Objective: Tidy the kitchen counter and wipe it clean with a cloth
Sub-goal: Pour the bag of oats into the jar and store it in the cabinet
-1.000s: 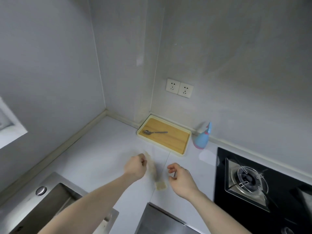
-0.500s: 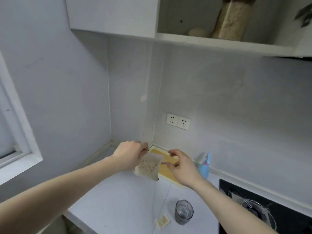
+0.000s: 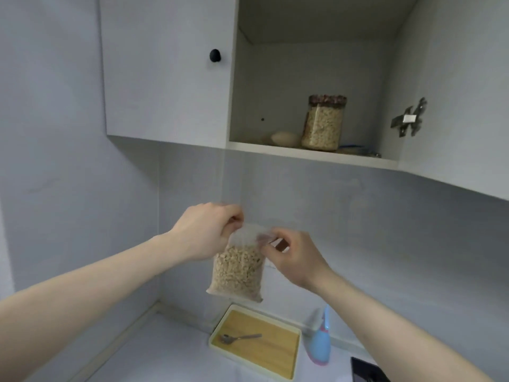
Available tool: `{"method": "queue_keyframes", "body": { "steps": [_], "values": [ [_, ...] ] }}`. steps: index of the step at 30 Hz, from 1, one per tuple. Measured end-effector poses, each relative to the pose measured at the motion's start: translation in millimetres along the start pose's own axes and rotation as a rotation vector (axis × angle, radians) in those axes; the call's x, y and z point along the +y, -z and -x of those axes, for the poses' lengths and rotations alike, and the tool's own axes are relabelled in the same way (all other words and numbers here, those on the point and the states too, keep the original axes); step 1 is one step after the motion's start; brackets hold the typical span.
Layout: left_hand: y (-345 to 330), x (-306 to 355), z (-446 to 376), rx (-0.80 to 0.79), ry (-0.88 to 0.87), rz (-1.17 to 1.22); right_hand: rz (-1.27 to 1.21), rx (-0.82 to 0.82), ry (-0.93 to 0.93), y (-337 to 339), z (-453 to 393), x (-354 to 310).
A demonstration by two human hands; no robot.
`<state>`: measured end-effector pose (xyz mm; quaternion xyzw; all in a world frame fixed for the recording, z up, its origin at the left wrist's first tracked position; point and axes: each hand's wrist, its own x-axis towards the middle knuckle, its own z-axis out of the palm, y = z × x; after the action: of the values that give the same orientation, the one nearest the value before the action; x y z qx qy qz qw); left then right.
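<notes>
A clear plastic bag of pale grains (image 3: 237,271) hangs in the air above the counter. My left hand (image 3: 205,232) pinches its top left corner and my right hand (image 3: 293,257) pinches its top right edge. Below the bag a wooden tray with a cream rim (image 3: 296,354) lies on the white counter (image 3: 165,354), with a metal spoon (image 3: 238,338) on it. A blue spray bottle (image 3: 321,346) stands right of the tray against the wall.
An open wall cabinet (image 3: 311,155) is overhead; on its shelf stand a jar of grains (image 3: 323,124) and a pale round object (image 3: 285,139). Its closed left door has a black knob (image 3: 214,55). A corner of the black hob (image 3: 367,370) shows at the lower right.
Both hands have lifted the bag from the counter up to chest height, and my view has tilted up so the open cabinet shows.
</notes>
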<state>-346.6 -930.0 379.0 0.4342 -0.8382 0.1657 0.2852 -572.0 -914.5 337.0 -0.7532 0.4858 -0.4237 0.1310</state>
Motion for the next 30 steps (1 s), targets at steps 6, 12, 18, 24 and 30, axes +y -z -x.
{"method": "queue_keyframes", "body": {
  "steps": [6,12,18,24,30],
  "values": [
    [42.5,7.7,-42.8,0.131,-0.023,-0.022,0.021,0.186,0.101,39.7,-35.5,-32.2],
    [76.3,7.0,-74.5,0.213,0.02,0.114,-0.041,0.315,0.132,74.1,-65.5,-68.2],
    [99.5,-4.1,-93.6,0.245,0.097,0.343,0.086,0.42,0.209,109.2,-79.6,-94.6],
    [121.1,-8.9,-123.9,0.261,0.094,0.301,0.153,0.512,0.203,128.6,-112.1,-110.0],
    [148.5,-8.2,-173.7,0.321,0.069,0.048,0.147,0.674,0.131,146.9,-150.0,-123.8]
  ]
}}
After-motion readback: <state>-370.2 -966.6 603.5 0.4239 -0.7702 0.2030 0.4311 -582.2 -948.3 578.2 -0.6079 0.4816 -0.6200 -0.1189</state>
